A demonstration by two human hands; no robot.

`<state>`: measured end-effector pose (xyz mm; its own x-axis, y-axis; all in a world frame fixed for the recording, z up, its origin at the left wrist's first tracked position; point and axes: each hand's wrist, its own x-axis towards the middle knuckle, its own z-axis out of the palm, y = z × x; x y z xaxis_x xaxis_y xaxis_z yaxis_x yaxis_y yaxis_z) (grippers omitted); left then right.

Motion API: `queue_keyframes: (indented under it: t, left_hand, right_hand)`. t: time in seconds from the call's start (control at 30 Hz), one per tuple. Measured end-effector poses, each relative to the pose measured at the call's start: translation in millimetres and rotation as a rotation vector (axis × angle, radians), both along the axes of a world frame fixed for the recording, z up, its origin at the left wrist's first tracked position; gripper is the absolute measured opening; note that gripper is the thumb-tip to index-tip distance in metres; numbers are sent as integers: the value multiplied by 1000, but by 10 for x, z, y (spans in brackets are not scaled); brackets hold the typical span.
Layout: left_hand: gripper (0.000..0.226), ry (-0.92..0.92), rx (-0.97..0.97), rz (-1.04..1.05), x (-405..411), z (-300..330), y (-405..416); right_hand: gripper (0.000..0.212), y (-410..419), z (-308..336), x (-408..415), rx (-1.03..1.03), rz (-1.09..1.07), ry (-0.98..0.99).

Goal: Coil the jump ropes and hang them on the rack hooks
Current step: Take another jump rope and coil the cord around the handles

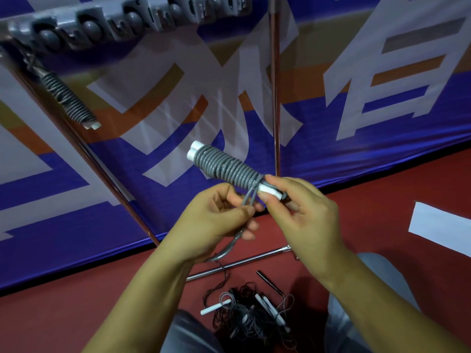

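Note:
A grey jump rope (224, 166) is wound tightly round its two white handles, held up in front of me. My right hand (300, 212) pinches the near white end of the handles. My left hand (216, 220) grips the loose grey rope tail just below the coil; the tail runs down through the palm. At the top left hangs the grey rack (122, 24) with round hooks. A second coiled grey rope (67, 98) dangles from its left end.
A tangled pile of dark ropes with white and black handles (249, 314) lies on the red floor between my knees. The rack's metal poles (275, 93) and base bar (242, 263) stand before a blue banner. A white sheet (438, 225) lies at right.

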<state>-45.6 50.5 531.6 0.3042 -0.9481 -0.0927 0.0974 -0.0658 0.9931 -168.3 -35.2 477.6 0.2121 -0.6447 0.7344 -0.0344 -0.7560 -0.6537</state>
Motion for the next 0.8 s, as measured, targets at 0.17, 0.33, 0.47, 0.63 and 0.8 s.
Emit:
queue_keyframes:
  t: [0.17,0.33,0.47,0.63,0.8]
  left_hand:
    - [21,-430,-27,205,-49,-98,-11]
    - [25,-1006,-236,362,-128,-281,7]
    - [18,-1096,-333,400,-141,-321,-58]
    - [9,-808,-385,357,-178,-256,-35]
    - [10,-288,-297,324,-274,-124,-3]
  right_hand:
    - [30,4,15,7,21,1,17]
    - [27,50,-5,36,175,39,-19]
    - [22,50,60,47,283,83,-88]
    - [13,74,164,3,494,242,-164]
    - [11,114,284,-29,624,332,-273]
